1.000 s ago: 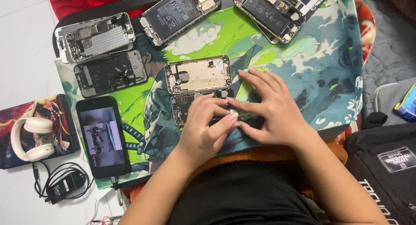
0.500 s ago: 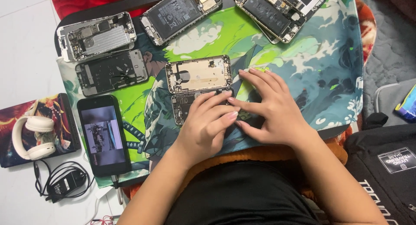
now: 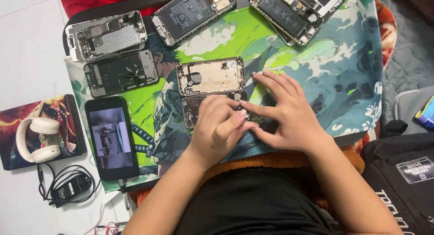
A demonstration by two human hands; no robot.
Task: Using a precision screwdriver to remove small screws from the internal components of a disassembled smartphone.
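My left hand (image 3: 220,126) and my right hand (image 3: 285,113) meet over a dark phone part (image 3: 194,109) on a green printed mat (image 3: 325,63). Their fingertips pinch together near its right end; what they pinch is hidden. Just above lies an opened phone shell (image 3: 210,75) with a pale inside, touching the dark part's upper edge. My right hand's fingers spread flat on the mat, with the forefinger pointing left.
Opened phones lie at the mat's upper left (image 3: 107,35) (image 3: 121,72) and along the top (image 3: 194,11) (image 3: 294,11). A lit phone (image 3: 111,137) sits lower left with a cable. White headphones (image 3: 40,140) rest on a printed box, a charger (image 3: 68,187) below. A black bag (image 3: 407,180) sits right.
Both hands stay over the dark phone part; only the fingertips shift slightly. Nothing else has moved.
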